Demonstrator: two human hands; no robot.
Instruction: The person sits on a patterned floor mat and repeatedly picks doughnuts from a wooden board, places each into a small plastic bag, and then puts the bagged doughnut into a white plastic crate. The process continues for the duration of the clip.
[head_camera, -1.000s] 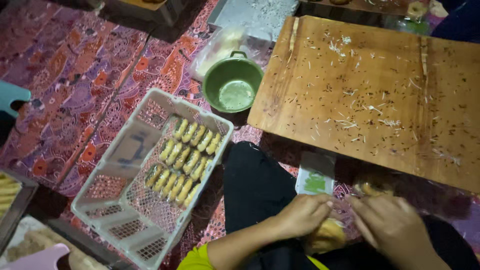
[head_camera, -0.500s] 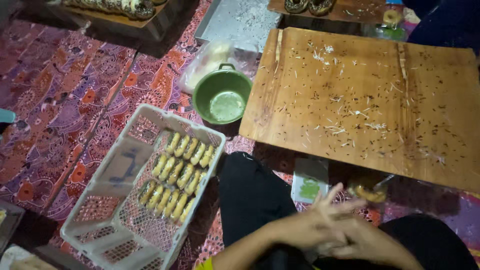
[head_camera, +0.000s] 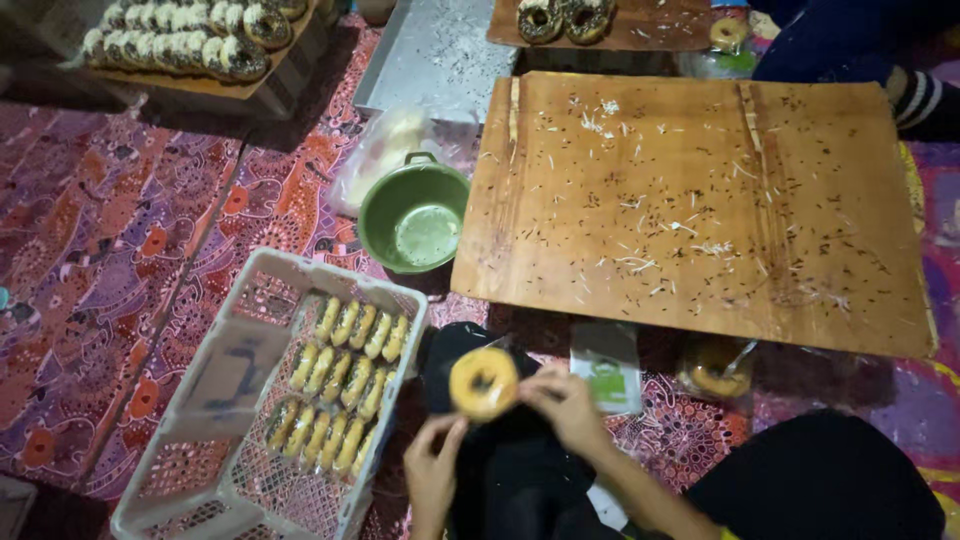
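Both hands hold one ring-shaped doughnut (head_camera: 484, 382) up over the person's dark lap. The right hand (head_camera: 562, 402) pinches its right edge with fingertips, and the left hand (head_camera: 432, 470) reaches up from below, its fingers touching the doughnut's lower edge. The doughnut looks pale golden and may sit in a thin clear wrap, though that is hard to tell.

Just left of the hands stands a white plastic crate (head_camera: 215, 440) on the patterned floor mat (head_camera: 110, 260); rows of wrapped doughnuts (head_camera: 345, 385) stand on edge in its right half. Above the crate sits a green pot (head_camera: 414, 217) with a handle, beside a clear plastic bag (head_camera: 385, 150).

A low wooden desk (head_camera: 700, 200), strewn with crumbs and shreds, lies ahead of the person. Near its front edge, on the mat, lie a small stack of green-and-white packets (head_camera: 607, 370) and another bagged doughnut (head_camera: 715, 368). At top left a tray (head_camera: 190, 85) carries iced doughnuts (head_camera: 180, 45). Another person's sleeve (head_camera: 920, 100) shows at top right.
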